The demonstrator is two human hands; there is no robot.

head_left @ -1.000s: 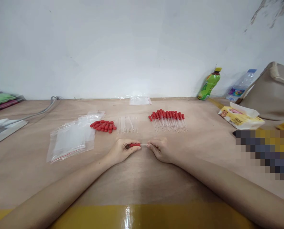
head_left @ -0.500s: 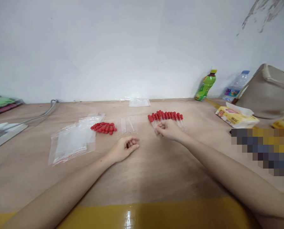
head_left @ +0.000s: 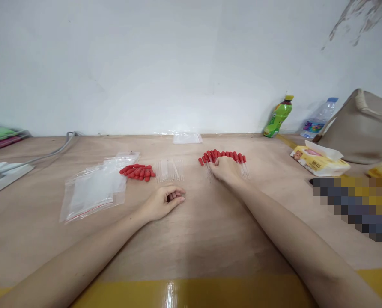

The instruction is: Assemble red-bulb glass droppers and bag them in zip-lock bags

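Observation:
Several glass droppers with red bulbs (head_left: 240,158) lie in a row right of centre. My right hand (head_left: 223,167) is over the left half of that row, fingers bent down among the droppers; its fingertips are partly hidden. Loosely curled, my left hand (head_left: 168,201) rests on the table with a gap between thumb and fingers and nothing visible in it. Just beyond it lie thin clear tubes (head_left: 170,170) side by side. A pile of loose red rubber bulbs (head_left: 138,172) sits to their left, touching clear zip bags (head_left: 93,190).
Another clear bag (head_left: 187,138) lies by the wall. At the right are a green bottle (head_left: 278,117), a clear bottle (head_left: 321,119), a tissue pack (head_left: 319,160) and a beige bag (head_left: 359,128). A cable (head_left: 54,152) and a white board (head_left: 9,179) are at the left.
My right hand has moved slightly onto the dropper row, and the leftmost dropper now lies apart from its neighbours. My left hand has barely moved. The view has shifted a little.

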